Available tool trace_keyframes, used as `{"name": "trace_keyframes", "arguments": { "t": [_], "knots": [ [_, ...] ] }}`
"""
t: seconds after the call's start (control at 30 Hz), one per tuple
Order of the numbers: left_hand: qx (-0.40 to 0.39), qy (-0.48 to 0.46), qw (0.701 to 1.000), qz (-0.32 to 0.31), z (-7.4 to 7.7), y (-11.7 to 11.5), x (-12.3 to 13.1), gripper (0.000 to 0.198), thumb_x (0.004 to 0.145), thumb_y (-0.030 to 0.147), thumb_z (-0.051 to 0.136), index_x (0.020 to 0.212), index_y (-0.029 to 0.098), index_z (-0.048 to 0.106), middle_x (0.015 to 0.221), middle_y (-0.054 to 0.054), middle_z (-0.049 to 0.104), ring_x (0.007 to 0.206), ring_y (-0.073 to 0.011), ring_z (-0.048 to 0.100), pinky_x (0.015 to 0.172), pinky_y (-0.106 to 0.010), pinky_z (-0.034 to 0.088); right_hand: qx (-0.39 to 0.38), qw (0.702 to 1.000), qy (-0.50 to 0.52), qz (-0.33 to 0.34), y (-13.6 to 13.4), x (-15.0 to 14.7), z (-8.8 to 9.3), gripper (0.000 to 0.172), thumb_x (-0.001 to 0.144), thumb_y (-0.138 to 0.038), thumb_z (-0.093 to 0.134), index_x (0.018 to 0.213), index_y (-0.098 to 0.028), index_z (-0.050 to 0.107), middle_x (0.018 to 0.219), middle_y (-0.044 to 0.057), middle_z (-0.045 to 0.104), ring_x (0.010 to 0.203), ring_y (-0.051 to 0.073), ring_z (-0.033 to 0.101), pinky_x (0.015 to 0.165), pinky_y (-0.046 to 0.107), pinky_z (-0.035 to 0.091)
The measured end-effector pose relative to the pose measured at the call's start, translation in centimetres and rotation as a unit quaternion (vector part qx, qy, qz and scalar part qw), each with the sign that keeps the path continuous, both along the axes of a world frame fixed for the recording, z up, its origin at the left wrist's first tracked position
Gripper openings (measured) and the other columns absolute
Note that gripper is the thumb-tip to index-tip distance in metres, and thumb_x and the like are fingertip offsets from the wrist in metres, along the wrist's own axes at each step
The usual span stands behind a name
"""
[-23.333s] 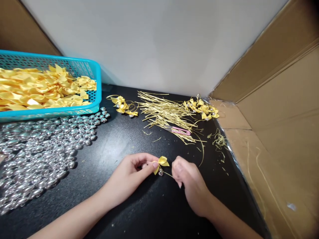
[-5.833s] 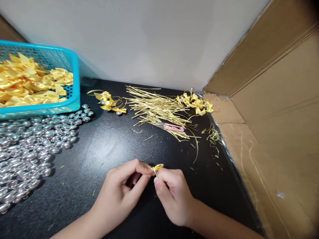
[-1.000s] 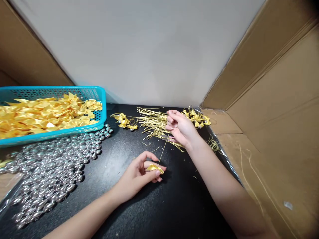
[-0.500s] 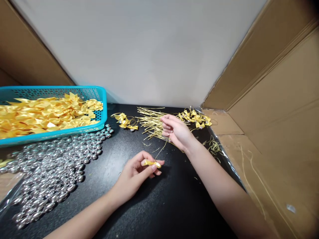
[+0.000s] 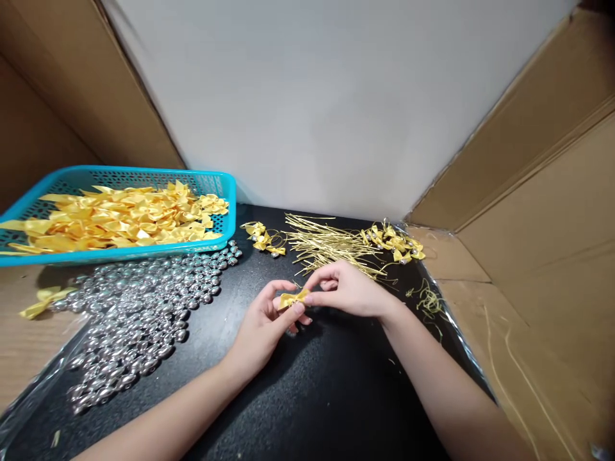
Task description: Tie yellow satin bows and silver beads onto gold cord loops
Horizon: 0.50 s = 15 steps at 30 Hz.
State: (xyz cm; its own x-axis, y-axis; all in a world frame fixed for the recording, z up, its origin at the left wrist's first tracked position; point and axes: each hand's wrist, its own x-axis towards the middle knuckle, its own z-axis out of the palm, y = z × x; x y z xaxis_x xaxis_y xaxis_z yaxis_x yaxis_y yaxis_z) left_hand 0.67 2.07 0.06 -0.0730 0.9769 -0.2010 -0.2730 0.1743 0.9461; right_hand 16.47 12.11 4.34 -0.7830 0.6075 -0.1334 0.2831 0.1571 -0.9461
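Note:
Between the thumb and fingers of my left hand (image 5: 269,320) is a small yellow ribbon bow (image 5: 292,299). My right hand (image 5: 343,289) meets it from the right, its thumb and forefinger closed at the bow's right end. A bit of thin cord (image 5: 298,284) shows just above the bow; where it runs on is hidden by the fingers. Beyond my hands lies a bundle of gold cords (image 5: 331,243). Finished-looking bows with cord loops and silver beads sit in a small group (image 5: 264,241) left of it and a larger pile (image 5: 394,242) to its right.
A turquoise basket (image 5: 231,208) full of yellow bows stands at the left. Many silver beads (image 5: 139,314) spread before it, with one loose bow (image 5: 45,301) on the cardboard. Tangled cord scraps (image 5: 429,299) lie right. Cardboard walls (image 5: 538,173) and a pale panel (image 5: 327,115) enclose the black table (image 5: 307,397).
My right hand has come down and back from the gold cords to the bow in my left hand. The bow has turned to show its front. The view has shifted left.

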Motion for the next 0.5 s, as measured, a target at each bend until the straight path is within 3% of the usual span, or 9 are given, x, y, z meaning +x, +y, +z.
{"name": "trace_keyframes", "arguments": {
  "t": [0.23, 0.33, 0.43, 0.5],
  "knots": [
    [0.005, 0.030, 0.999, 0.015, -0.3, 0.0, -0.1, 0.031, 0.071, 0.037, 0.077, 0.091, 0.020, 0.061, 0.068, 0.001, 0.071, 0.062, -0.0155, 0.065, 0.059, -0.024, 0.049, -0.046, 0.998, 0.015, -0.044, -0.2, -0.6, -0.5, 0.017, 0.072, -0.032, 0.074, 0.073, -0.016, 0.069, 0.048, -0.010, 0.032, 0.044, 0.005, 0.022, 0.043, 0.021, 0.014],
    [0.007, 0.033, 0.999, 0.033, -0.4, 0.0, -0.2, 0.026, 0.071, 0.037, 0.077, 0.085, 0.019, 0.063, 0.065, 0.002, 0.070, 0.061, -0.0145, 0.064, 0.059, -0.024, 0.049, -0.064, 0.994, 0.050, -0.077, -0.2, -0.6, -0.2, 0.014, 0.073, -0.028, 0.072, 0.082, -0.017, 0.069, 0.053, -0.009, 0.036, 0.048, 0.007, 0.030, 0.046, 0.021, 0.022],
    [0.010, 0.028, 0.999, 0.037, -0.5, 0.0, -0.4, 0.021, 0.073, 0.033, 0.076, 0.081, 0.018, 0.064, 0.069, 0.001, 0.071, 0.061, -0.0131, 0.063, 0.059, -0.023, 0.048, -0.133, 0.973, 0.131, -0.137, 0.3, -0.3, 0.6, 0.011, 0.079, -0.023, 0.063, 0.086, -0.016, 0.068, 0.060, -0.006, 0.043, 0.054, 0.008, 0.038, 0.052, 0.022, 0.031],
    [0.017, 0.034, 0.999, 0.027, -0.4, -0.1, -0.5, 0.018, 0.074, 0.031, 0.075, 0.079, 0.018, 0.064, 0.069, 0.000, 0.071, 0.060, -0.0127, 0.063, 0.059, -0.023, 0.048, -0.171, 0.953, 0.187, -0.168, 0.8, 0.2, 1.3, 0.010, 0.082, -0.021, 0.058, 0.081, -0.015, 0.067, 0.058, -0.006, 0.040, 0.052, 0.008, 0.035, 0.050, 0.023, 0.031]
  ]
}}
